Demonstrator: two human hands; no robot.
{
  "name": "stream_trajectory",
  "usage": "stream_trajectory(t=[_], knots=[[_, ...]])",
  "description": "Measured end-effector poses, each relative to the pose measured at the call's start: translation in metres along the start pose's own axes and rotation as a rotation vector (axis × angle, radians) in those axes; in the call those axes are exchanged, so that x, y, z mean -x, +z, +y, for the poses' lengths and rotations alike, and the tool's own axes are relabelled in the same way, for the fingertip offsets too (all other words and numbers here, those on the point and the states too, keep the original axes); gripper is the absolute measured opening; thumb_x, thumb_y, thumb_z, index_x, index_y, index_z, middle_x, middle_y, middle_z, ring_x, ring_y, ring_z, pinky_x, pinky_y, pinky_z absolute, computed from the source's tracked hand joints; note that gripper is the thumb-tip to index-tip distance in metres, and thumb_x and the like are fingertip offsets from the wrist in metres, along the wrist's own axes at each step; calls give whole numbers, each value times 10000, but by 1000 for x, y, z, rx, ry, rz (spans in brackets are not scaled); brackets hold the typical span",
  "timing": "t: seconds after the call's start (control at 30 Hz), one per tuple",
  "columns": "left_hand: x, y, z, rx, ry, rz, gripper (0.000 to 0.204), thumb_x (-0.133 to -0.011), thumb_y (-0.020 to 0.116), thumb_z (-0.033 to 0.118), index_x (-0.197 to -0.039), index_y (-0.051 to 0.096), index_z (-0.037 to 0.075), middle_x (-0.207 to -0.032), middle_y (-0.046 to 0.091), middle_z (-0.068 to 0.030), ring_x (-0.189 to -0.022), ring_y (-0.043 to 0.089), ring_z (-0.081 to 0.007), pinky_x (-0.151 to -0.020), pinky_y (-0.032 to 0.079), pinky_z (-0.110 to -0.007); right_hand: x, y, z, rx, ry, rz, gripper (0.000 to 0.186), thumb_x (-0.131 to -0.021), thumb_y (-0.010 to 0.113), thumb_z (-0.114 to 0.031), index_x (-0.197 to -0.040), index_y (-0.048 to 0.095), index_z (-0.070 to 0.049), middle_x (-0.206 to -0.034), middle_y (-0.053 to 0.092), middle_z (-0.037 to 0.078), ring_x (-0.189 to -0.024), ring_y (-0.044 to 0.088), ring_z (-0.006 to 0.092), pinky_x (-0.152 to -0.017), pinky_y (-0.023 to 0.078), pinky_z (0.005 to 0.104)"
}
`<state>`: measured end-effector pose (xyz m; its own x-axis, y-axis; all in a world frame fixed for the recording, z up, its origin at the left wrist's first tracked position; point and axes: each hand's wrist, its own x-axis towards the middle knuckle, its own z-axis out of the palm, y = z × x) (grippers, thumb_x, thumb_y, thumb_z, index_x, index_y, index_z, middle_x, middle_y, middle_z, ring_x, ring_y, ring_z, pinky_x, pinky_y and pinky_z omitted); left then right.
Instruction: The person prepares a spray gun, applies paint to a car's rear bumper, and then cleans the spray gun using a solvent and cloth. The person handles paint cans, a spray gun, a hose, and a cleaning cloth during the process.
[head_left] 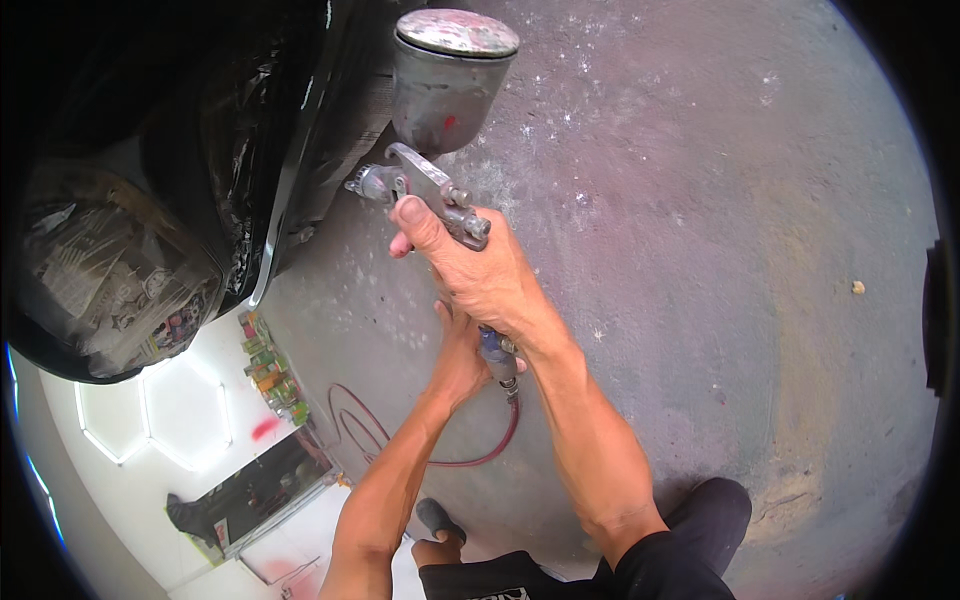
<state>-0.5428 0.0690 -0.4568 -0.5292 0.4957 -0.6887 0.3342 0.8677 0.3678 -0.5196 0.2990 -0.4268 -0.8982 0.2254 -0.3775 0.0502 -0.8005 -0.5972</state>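
A metal spray gun [425,185] with a grey paint cup [445,85] on top points left toward a glossy black car body panel [200,150]. My right hand [470,265] grips the gun's handle, thumb lying along its top. My left hand [460,355] is tucked beneath the right one, closed around the bottom of the handle where the blue fitting [495,348] meets the red air hose [480,450]. The nozzle sits a short way from the panel's edge.
Stained grey concrete floor [700,250] fills the right side. The glossy panel mirrors bright hexagonal ceiling lights [170,410] and shelves. The red hose loops on the floor behind my arms. My foot [438,520] and dark trousers [690,540] show at the bottom.
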Motion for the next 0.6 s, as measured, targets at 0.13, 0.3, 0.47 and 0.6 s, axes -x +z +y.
stream_trajectory(t=[0.13,0.3,0.47,0.6], knots=[[1,-4,13,142,-141,-16,981,-806,920,242,-1616,410,25,-1697,372,-258,-1591,308,-464,-1309,239,-582,-25,-2,9,-105,-40,-75,737,-975,683,-761,-909,751,-30,-672,566,-11,-678,563,124,-634,465,324],[8,-4,-10,44,-200,-59,757,-763,847,57,-1465,573,-13,-1533,575,-263,-1475,486,-442,-1222,400,-488,-38,-4,27,-139,-5,-174,713,-995,698,-709,-1009,762,1,-686,591,14,-703,572,154,-691,499,375],[18,-2,-27,-83,-140,-45,844,-730,872,80,-1501,546,-31,-1592,495,-288,-1529,386,-499,-1254,367,-502,-34,-22,14,-215,3,-129,697,-1005,703,-684,-1090,785,3,-696,598,18,-708,536,139,-692,485,370],[12,-4,-3,-211,-108,-32,1146,-742,970,304,-1659,359,-10,-1752,218,-321,-1633,172,-522,-1314,282,-524,-38,-57,-26,-258,-112,-70,667,-1013,713,-658,-1110,791,-3,-669,559,-3,-679,506,120,-651,443,344]])
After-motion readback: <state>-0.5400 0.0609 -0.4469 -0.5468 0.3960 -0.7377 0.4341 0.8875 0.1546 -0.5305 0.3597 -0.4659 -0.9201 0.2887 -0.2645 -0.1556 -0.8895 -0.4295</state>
